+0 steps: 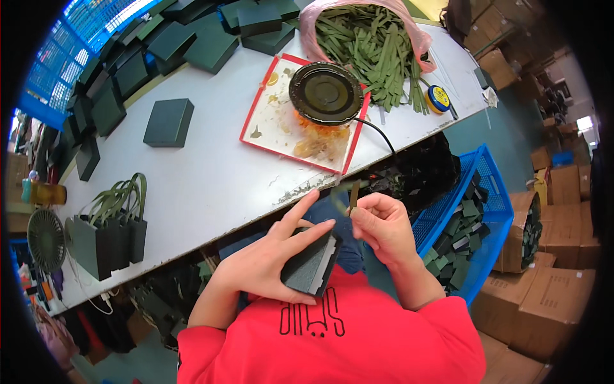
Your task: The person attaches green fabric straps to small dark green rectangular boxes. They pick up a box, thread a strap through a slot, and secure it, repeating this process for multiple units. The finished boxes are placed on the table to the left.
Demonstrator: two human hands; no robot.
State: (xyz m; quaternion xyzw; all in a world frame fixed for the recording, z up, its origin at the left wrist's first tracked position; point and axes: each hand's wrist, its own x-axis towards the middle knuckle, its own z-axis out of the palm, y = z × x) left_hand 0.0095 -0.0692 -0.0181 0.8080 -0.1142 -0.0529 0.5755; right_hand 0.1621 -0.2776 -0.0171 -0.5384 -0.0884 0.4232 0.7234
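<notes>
Close to my chest, my left hand [259, 259] grips a small dark green box [307, 269], thumb below and fingers spread along its upper side. A pale strip shows along the box's right edge. To the right of it, my right hand [387, 230] pinches a short olive-green ribbon [354, 195] between thumb and fingers. The ribbon's far part is blurred, and it stands apart from the box. Beyond both hands, a round black pan [326, 93] with a cord rests on a red-edged white board [268, 121] stained with amber residue.
On the white table [211, 166] are a lone dark green box [169, 121], boxes with ribbon loops [105, 243], and many stacked boxes [211, 48]. A pink bag [310, 32] spills green ribbons [364, 45]. A blue crate [495, 233] and cartons [556, 307] stand right.
</notes>
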